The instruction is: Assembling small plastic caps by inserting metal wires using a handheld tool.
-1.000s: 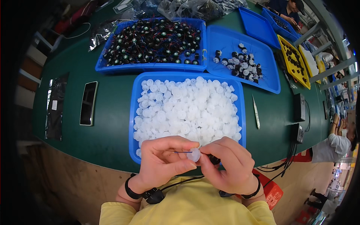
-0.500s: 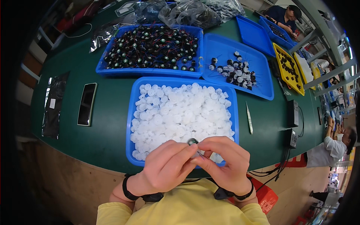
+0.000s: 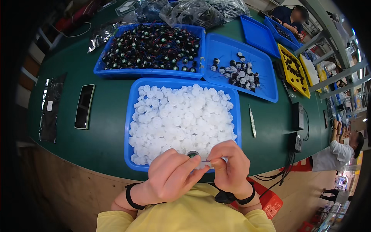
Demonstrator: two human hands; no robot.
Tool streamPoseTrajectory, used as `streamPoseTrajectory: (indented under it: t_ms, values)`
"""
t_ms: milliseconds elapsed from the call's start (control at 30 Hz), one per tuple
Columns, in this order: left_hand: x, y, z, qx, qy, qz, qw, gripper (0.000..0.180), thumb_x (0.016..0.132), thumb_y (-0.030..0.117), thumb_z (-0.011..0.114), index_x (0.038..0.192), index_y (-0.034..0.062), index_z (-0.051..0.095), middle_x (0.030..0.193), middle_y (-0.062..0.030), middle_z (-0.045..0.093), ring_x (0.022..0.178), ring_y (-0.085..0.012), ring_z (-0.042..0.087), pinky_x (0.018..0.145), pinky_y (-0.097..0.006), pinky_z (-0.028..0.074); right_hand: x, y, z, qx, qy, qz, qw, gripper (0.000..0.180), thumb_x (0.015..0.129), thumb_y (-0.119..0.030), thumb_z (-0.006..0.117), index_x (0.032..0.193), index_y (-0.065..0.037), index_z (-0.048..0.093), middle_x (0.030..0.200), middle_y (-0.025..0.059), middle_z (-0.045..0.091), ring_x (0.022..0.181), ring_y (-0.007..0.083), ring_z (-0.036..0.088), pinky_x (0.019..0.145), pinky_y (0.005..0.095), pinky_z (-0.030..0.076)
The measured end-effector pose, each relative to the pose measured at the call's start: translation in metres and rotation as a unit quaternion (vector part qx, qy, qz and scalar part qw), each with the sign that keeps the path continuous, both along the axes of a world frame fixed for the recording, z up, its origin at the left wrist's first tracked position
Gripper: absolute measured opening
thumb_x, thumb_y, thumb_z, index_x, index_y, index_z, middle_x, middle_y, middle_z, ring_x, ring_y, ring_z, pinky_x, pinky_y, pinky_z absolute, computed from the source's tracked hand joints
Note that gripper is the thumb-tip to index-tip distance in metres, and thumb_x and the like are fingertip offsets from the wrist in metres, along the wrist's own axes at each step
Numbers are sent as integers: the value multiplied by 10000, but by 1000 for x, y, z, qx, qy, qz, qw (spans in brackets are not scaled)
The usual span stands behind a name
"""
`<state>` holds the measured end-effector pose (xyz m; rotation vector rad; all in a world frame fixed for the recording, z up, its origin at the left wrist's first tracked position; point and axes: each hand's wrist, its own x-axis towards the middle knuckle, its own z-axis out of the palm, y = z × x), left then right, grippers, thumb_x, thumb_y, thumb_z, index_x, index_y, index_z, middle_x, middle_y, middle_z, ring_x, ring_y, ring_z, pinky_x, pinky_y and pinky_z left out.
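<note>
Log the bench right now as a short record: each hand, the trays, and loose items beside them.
Left hand: holding a small round part, dark with a green face
Right hand: pinching a thin wire
Front tray: blue, heaped with white plastic pieces
Far left bin: blue, full of dark wired parts
Far right tray: blue, some black-and-white wired parts
Right of front tray: tweezers
Left of front tray: phone, screen dark

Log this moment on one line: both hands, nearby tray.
left hand: holds dark round part | right hand: pinches thin wire | beneath: blue tray, white plastic pieces
</note>
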<state>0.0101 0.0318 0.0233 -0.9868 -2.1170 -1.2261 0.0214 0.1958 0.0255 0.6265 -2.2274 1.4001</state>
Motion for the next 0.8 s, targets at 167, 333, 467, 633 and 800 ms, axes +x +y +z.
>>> streamPoseTrajectory:
  t_ms: [167, 333, 467, 633, 800]
  values:
    - [0, -1, 2, 105, -158, -28, 981, 351, 725, 95, 710, 1002, -58, 558, 724, -110, 563, 585, -166, 515, 521, -249, 421, 8, 2, 0, -141, -120, 38, 982, 46, 828, 7, 550, 849, 21, 511, 777, 125, 562, 607, 183, 551, 523, 245, 449]
    - [-3, -14, 10, 289, -662, -239, 648, 219, 876, 34, 476, 1015, -125, 537, 927, -180, 600, 694, -219, 628, 653, -309, 539, 1, 5, 3, -61, -18, 32, 997, 89, 803, 18, 582, 875, 23, 530, 798, 126, 569, 610, 152, 546, 516, 234, 448]
    - [-9, -20, 0, 311, -645, -319, 620, 236, 857, -28, 511, 1081, -101, 522, 976, -177, 595, 815, -201, 624, 715, -285, 528, 4, 8, 10, -71, -56, 63, 994, 182, 746, 32, 638, 916, 19, 574, 815, 120, 577, 609, 135, 536, 502, 221, 439]
    - [-7, -16, -1, 302, -611, -329, 654, 263, 795, -88, 570, 1055, -100, 532, 995, -172, 589, 872, -208, 609, 766, -302, 532, 0, 23, 17, -2, -85, 131, 988, 213, 667, 5, 691, 875, -34, 664, 825, 83, 598, 600, 136, 536, 497, 221, 431]
    - [-6, -18, -4, 263, -632, -312, 658, 265, 788, -92, 580, 1047, -94, 525, 994, -167, 585, 896, -193, 597, 767, -305, 528, 2, 25, 18, 78, -35, 131, 988, 185, 625, -76, 725, 808, -79, 695, 778, 42, 622, 604, 151, 543, 498, 230, 430]
